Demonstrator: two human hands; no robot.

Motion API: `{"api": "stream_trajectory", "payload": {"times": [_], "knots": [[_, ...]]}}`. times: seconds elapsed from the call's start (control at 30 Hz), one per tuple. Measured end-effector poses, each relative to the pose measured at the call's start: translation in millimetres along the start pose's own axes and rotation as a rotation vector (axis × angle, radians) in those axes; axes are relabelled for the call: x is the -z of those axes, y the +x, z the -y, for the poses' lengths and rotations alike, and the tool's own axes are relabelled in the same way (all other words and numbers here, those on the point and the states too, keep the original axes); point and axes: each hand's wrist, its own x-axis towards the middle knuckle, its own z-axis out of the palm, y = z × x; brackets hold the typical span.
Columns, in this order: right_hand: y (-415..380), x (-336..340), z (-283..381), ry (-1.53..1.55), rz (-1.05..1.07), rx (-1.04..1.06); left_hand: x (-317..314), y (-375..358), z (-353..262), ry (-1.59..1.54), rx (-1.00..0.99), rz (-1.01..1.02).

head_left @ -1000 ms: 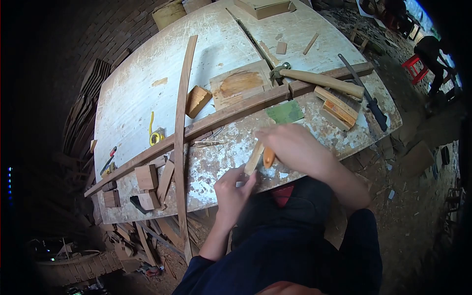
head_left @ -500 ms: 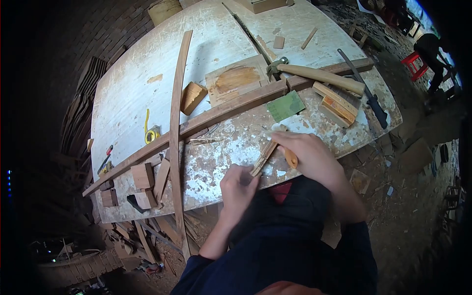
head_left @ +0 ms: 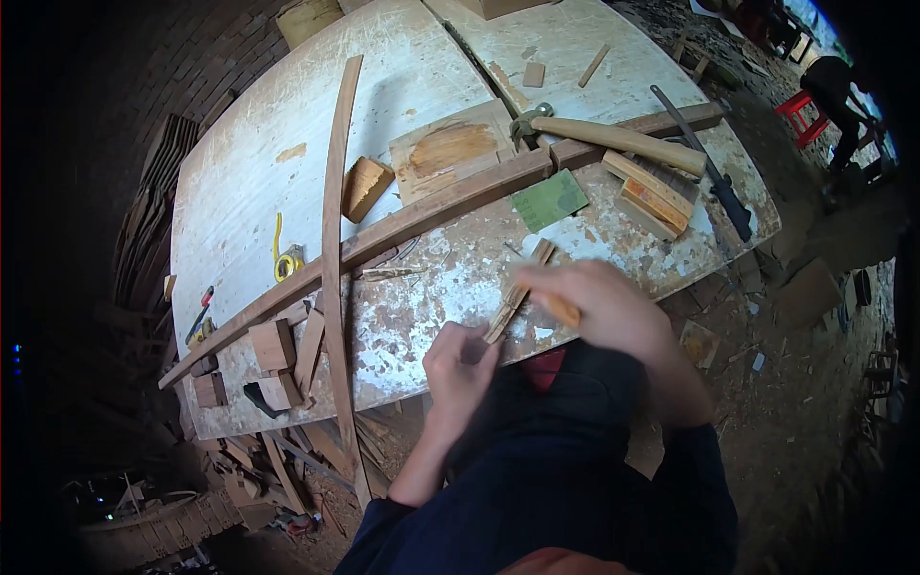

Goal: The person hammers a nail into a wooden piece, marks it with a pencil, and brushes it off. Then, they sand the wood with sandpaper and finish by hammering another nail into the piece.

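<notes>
My left hand is at the table's front edge, its thumb and fingers closed on the lower end of a small, rough strip of wood. The strip lies slanted, its far end pointing up and right. Over its middle is my right hand, smeared by motion and wrapped round a hand tool with an orange handle. The tool's working end is too blurred to make out. Beyond them lies a green sheet of sandpaper.
A long wooden bar crosses the table, with a curved strip over it. Nearby are a hammer, a saw, a tape measure and wood blocks. A person is far right by a red stool.
My right hand has shifted slightly left and down along the wood strip, uncovering its far end. My left hand stays at the lower end. The whole view has shifted a little.
</notes>
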Motion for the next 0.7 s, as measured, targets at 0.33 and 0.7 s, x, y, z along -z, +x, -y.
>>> {"api": "stream_trajectory", "payload": {"times": [0.33, 0.7], "knots": [[-1, -5, -16, -0.096, -0.214, -0.004, 2, 4, -5, 0.011, 0.005, -0.018], [-12, -25, 18, 0.0, -0.129, 0.344, 5, 6, 17, -0.078, -0.047, 0.031]]}}
